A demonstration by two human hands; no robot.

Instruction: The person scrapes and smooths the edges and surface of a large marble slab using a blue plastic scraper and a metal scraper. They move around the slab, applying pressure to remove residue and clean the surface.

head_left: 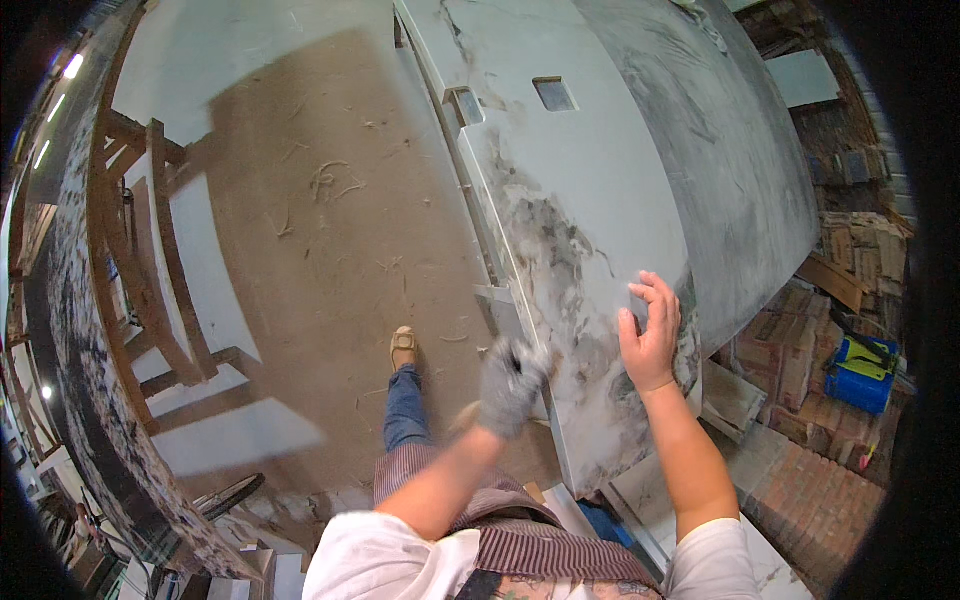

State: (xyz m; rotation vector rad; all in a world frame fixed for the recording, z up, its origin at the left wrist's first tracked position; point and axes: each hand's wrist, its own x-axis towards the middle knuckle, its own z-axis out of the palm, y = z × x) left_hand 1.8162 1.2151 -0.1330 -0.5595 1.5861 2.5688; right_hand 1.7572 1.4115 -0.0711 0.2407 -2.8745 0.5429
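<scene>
A pale slab (625,160) with grey and brown marbling lies lengthwise in front of me. It has a square cutout (553,94) and a notch (466,106) in its left edge. My left hand (512,385), in a grey glove, is at the slab's near left edge, smeared by motion. Whether it holds anything is hidden by the blur. My right hand (652,335) is bare and over the slab's near right part. Its fingers are bent and apart from the thumb, with a greyish patch showing between them and nothing clearly held.
Beyond the slab's right side lies a larger grey sheet (715,150). Stacked brown tiles (815,490) and a blue and yellow container (862,375) stand at the right. On the left, a rusty frame (170,260) leans beside a dark patterned slab (85,370). Scraps lie on the brown floor (340,230).
</scene>
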